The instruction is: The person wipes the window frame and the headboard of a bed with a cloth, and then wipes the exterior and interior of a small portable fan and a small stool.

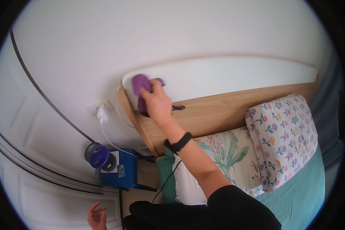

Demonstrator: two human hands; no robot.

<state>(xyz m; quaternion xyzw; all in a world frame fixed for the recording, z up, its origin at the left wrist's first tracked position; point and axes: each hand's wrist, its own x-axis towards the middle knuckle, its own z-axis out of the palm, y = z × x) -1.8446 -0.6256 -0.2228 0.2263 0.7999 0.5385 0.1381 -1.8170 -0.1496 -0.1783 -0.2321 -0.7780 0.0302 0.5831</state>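
Observation:
My right hand (158, 105), with a black band on its wrist, reaches up to the left end of the white headboard panel (218, 74). In it is a purple cloth (141, 84), pressed on or close to the panel and blurred. Right by the hand, partly hidden behind it, are a dark purple object (143, 107) and a dark handle-like piece (178, 107) at the wooden ledge (212, 107); I cannot tell what they are. My left hand (97, 217) hangs low at the left, empty, its fingers apart and slightly curled.
A blue stool (118, 179) at the left holds a small purple and black fan (99, 157). A white charger (102, 113) with a cable sits in the wall socket. On the bed lie a leaf-patterned pillow (235, 161), a folded floral quilt (287, 141) and a green sheet (299, 195).

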